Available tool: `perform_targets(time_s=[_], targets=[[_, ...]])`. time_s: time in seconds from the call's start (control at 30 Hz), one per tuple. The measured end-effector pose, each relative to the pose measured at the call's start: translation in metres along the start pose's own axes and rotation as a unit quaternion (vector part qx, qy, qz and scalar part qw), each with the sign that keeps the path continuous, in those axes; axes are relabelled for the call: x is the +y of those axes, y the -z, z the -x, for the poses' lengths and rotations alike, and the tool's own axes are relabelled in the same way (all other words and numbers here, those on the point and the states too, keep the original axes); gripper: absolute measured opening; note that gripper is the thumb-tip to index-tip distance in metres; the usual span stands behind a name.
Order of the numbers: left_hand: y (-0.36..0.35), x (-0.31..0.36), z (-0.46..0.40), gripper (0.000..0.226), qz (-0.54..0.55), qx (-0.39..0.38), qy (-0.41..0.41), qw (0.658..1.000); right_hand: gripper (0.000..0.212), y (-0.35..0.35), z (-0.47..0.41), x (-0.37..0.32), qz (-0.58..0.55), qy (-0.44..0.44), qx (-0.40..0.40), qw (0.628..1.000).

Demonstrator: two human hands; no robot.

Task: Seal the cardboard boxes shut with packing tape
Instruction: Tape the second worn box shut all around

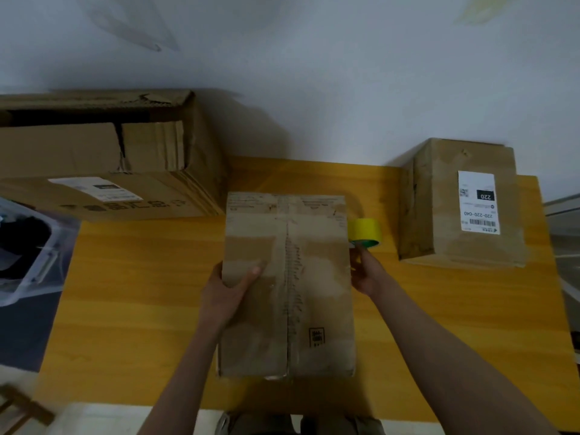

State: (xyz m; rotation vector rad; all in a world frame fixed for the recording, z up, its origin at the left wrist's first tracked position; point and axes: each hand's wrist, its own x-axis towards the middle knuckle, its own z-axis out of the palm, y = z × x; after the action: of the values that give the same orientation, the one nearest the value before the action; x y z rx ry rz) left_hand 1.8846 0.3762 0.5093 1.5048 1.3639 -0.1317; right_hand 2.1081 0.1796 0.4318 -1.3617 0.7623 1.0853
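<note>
Step in hand: positioning. The middle box (287,284) lies flat on the yellow table (141,277), flaps closed, centre seam running away from the person; no fresh tape visible along it. Left hand (230,285) holds the box's left edge, thumb over the top face, fingers out of sight down the side. Right hand (365,273) is against the right edge, fingers reaching toward the yellow tape roll (365,232), which stands on the table just beside the box's far right corner. Whether the fingers touch or pinch the roll: cannot tell.

Next move, as judged: take up the roll, find the free end, anchor it at one end of the seam while the left hand steadies the box.

Writing: small box (461,202) at right carries a white label, upside down, reading "220" and "220-220-C40", with barcode. Large box (103,158) at left has a label and print, illegible. The middle box has a small stamp, unreadable.
</note>
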Motion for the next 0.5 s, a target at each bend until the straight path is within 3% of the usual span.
perform_targets(time_s=[0.13,0.2,0.27,0.4,0.5], targets=[[0.007,-0.004,-0.007,0.072,0.034,-0.039,-0.021,0.998,0.024,-0.008,-0.001,0.005,0.006,0.022,-0.013,1.000],[0.011,-0.005,-0.009,0.068,0.036,-0.046,-0.029,0.998,0.029,-0.011,0.003,0.005,0.018,0.039,-0.017,0.999],[0.019,-0.007,-0.014,0.073,0.054,-0.070,-0.023,0.996,0.018,-0.017,0.016,-0.001,0.018,0.067,-0.030,0.997],[0.027,-0.006,-0.026,0.086,0.082,-0.143,-0.040,0.986,0.020,-0.024,0.065,-0.027,0.055,0.219,-0.014,0.974],[0.010,0.004,-0.029,0.082,0.031,-0.139,-0.100,0.985,0.032,-0.028,0.112,-0.054,0.152,0.347,0.045,0.924]])
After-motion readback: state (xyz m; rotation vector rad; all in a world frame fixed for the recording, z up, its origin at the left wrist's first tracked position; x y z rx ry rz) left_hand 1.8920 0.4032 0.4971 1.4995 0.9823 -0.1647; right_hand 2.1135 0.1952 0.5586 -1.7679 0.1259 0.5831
